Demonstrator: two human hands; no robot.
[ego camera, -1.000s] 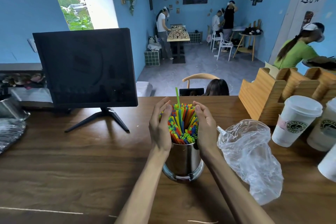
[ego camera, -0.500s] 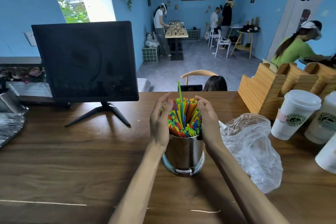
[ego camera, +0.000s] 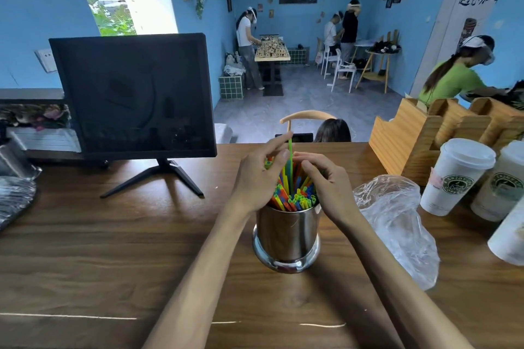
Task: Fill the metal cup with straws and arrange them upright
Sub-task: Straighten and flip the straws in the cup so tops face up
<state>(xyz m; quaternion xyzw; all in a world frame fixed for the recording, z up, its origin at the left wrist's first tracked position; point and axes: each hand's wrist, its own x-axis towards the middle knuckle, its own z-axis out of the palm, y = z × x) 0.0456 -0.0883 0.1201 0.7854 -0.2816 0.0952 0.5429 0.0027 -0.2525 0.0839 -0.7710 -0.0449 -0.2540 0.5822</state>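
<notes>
A shiny metal cup (ego camera: pixel 287 238) stands on the wooden counter, packed with many coloured straws (ego camera: pixel 296 198) that stand upright. One green straw (ego camera: pixel 290 161) sticks up well above the rest. My left hand (ego camera: pixel 259 178) is on the cup's left side, and its thumb and fingers pinch that tall green straw near its top. My right hand (ego camera: pixel 326 183) is on the right side with curled fingers laid over the straw tops. The far straws are hidden behind both hands.
A dark monitor (ego camera: pixel 133 96) on a stand sits at the back left. A crumpled clear plastic bag (ego camera: pixel 397 224) lies right of the cup. White lidded paper cups (ego camera: pixel 456 176) and a wooden holder (ego camera: pixel 419 136) stand at the right. Dark plastic (ego camera: pixel 14 201) lies far left.
Both hands have left the sides of the straw bundle and risen to its top. My left hand has taken hold of the tall green straw; my right fingers have curled over the straws.
</notes>
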